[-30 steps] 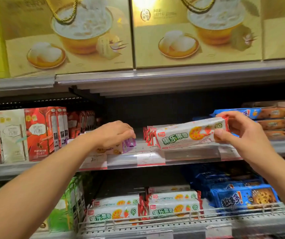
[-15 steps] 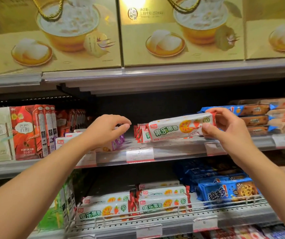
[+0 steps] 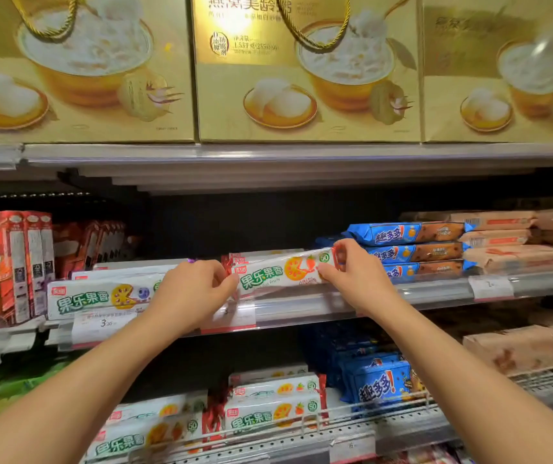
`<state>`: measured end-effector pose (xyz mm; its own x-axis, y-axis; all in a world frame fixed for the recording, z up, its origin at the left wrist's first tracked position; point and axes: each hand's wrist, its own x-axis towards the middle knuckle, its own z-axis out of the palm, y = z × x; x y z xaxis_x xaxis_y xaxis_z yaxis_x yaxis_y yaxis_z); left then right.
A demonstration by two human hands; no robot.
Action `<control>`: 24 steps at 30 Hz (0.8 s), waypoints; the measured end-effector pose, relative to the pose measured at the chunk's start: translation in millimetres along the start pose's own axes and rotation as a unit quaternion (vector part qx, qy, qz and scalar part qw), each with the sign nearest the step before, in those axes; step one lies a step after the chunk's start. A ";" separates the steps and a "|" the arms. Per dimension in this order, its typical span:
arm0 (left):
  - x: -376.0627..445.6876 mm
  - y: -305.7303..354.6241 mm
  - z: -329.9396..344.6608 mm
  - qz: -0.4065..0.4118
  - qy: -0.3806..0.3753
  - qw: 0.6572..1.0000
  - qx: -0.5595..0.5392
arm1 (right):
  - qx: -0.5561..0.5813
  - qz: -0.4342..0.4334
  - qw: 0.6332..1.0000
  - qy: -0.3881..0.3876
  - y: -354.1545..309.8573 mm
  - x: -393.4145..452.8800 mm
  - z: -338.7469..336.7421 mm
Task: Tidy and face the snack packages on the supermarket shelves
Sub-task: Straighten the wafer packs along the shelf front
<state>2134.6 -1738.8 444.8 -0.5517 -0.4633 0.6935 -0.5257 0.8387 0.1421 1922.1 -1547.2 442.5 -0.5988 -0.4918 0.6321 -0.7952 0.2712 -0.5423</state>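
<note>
A long white biscuit package with green lettering and a red end lies lengthwise at the front of the middle shelf. My left hand pinches its left end and my right hand pinches its right end. Another white package of the same brand, with a purple fruit picture, lies to the left on the same shelf, facing out. More packages sit behind it, partly hidden by my left hand.
Blue cookie packs are stacked right of my right hand, tan packs beyond them. Red boxes stand at the far left. Gold gift boxes fill the top shelf. The lower shelf holds more white packages behind a wire rail.
My left hand has left the purple-fruit package and moved right onto the left end of the white package. My right hand has lowered that package toward the shelf front. The camera moved closer.
</note>
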 end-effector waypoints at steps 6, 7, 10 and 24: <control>-0.9 7.5 -5.4 -0.024 0.004 0.999 0.030 | -0.129 -0.024 0.991 -0.009 -8.4 3.1 6.1; -2.3 9.2 -5.0 -0.023 0.006 0.999 0.033 | -0.143 -0.032 0.989 -0.012 -9.0 3.4 5.8; -5.6 11.7 1.5 -0.021 0.018 0.999 0.020 | -0.164 -0.048 0.985 -0.015 -11.1 6.1 0.9; 12.7 17.0 4.6 -0.053 -0.091 0.991 -0.076 | 0.042 0.139 0.980 -0.133 -21.9 61.6 19.7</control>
<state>2115.6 -1731.7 452.8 -0.6139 -0.5832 0.5320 -0.4901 0.8099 0.3223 1904.5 -1599.7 482.5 -0.7366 -0.6099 0.2923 -0.5874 0.3627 -0.7235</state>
